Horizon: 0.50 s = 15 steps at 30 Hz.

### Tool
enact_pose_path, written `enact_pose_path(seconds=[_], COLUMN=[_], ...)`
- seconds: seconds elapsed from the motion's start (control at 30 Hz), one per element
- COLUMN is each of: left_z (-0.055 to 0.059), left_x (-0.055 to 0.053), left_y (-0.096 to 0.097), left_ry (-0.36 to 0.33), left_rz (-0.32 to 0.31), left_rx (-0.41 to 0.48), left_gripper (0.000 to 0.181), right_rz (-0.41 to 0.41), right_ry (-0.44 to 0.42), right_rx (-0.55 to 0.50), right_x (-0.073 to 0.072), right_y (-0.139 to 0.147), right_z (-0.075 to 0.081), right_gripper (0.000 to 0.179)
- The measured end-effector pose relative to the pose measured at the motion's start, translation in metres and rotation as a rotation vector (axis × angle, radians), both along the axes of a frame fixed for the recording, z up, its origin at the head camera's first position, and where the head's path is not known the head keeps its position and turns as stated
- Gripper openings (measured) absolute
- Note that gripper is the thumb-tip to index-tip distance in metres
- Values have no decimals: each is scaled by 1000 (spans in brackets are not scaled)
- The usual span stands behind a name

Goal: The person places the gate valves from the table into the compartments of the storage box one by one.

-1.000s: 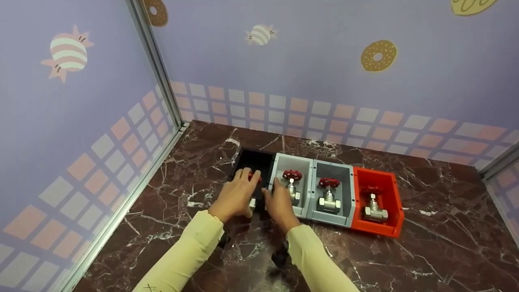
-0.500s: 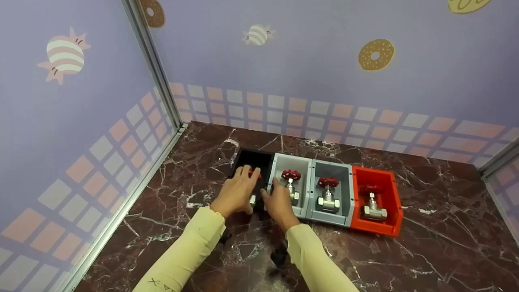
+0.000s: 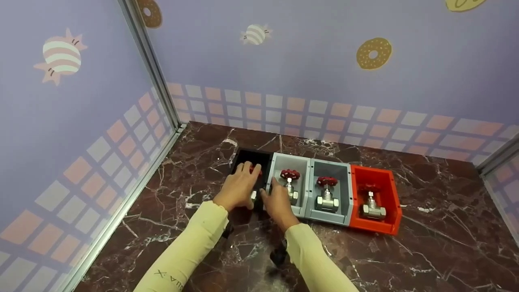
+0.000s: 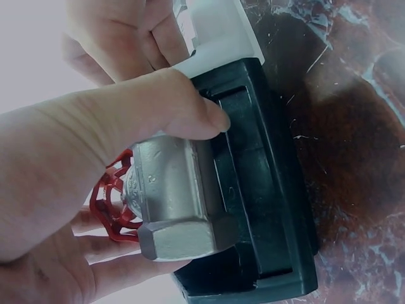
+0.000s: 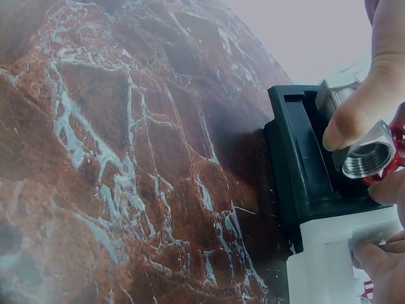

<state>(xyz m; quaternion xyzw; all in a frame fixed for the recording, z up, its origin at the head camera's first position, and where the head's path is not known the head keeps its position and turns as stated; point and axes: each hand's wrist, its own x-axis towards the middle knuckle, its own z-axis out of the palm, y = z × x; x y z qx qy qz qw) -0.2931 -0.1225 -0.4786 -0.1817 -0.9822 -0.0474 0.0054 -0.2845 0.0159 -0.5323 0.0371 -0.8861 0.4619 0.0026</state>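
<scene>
My left hand (image 3: 238, 187) holds a metal valve (image 4: 174, 183) with a red handwheel (image 4: 114, 199), tilted inside the black bin (image 3: 253, 156). In the left wrist view the thumb lies across the valve's body and the other fingers reach behind the handwheel. An open threaded end of the valve faces the right wrist camera. My right hand (image 3: 279, 202) is on the wall between the black bin and the light grey bin (image 5: 323, 266), thumb on the black side and fingers on the grey side. Another red-wheeled valve (image 3: 290, 184) stands in the light grey bin, partly hidden by that hand.
A blue-grey bin (image 3: 330, 168) and an orange bin (image 3: 375, 174) continue the row to the right, each with an upright valve. The bins sit on a dark red marbled tabletop (image 3: 438, 202). Patterned walls (image 3: 308, 73) stand behind and at the left.
My left hand has moved slightly forward and right, deeper over the black bin with the valve. The right hand stays at the bin wall. The head view has shifted a little.
</scene>
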Motion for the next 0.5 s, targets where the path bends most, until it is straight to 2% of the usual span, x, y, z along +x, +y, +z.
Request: enact_pose_path(seconds=[0.5], left_z=[-4], left_x=[-14], left_y=[1], left_ry=[4], left_rz=[-1], left_rx=[11], left_gripper=[110], right_rz=[5], right_ry=[15], right_rx=[-7], right_x=[0], right_y=[1], right_z=[1], right_gripper=[64])
